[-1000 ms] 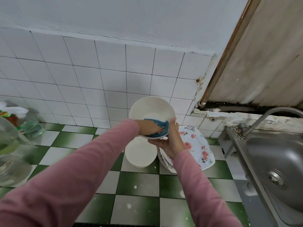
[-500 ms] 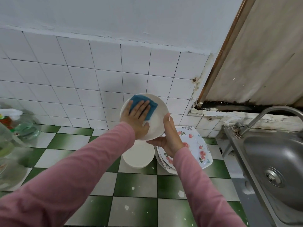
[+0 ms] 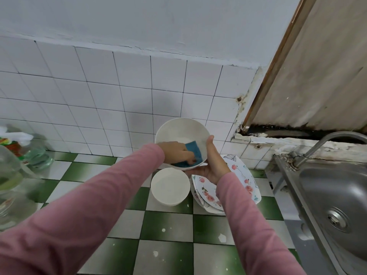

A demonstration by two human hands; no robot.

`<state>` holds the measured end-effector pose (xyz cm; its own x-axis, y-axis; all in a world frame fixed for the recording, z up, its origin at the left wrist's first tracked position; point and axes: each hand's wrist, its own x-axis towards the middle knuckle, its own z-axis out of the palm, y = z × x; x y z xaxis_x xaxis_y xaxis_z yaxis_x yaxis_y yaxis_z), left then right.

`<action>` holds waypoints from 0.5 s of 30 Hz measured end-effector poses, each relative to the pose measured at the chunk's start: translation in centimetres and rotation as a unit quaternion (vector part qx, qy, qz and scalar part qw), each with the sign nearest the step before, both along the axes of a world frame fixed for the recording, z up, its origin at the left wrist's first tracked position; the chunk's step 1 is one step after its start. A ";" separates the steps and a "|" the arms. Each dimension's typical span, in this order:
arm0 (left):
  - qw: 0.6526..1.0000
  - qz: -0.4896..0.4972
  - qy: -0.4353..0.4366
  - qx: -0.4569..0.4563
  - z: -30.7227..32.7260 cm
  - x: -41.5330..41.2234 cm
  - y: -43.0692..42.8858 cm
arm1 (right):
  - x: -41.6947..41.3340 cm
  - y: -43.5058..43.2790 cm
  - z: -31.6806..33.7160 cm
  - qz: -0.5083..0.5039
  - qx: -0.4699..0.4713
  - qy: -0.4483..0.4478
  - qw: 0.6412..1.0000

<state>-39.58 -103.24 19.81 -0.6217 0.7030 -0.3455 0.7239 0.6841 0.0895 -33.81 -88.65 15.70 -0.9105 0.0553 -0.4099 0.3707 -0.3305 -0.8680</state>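
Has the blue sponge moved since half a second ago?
Yes. The blue sponge slid from the far rim of the held bowl down toward the white bowl on the counter.

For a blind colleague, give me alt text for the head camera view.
The left hand presses a blue sponge inside a white bowl that the right hand holds above green checked tiles. A second bowl and floral plates sit below, with a steel sink at right.

We see a white bowl (image 3: 169, 186) just under our left hand (image 3: 175, 153) and a stack of flowered plates (image 3: 245, 181) under our right hand (image 3: 213, 165), blocking the way down. Tiled wall (image 3: 119, 100) close beyond. Sink (image 3: 327, 187) and tap (image 3: 312, 150) off right, bottles (image 3: 12, 175) far left. Checkered surface (image 3: 166, 225) toward us open.
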 end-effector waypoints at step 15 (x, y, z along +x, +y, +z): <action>0.953 0.095 0.250 -0.145 -4.0 -0.3 -2.3 | 1.0 -1.5 -0.1 -0.014 0.034 0.015 0.999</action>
<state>-39.89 -105.57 15.85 -0.8663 0.4810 -0.1348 0.4866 0.7513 -0.4458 -32.82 -90.17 15.58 -0.9198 0.1079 -0.3773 0.3361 -0.2796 -0.8994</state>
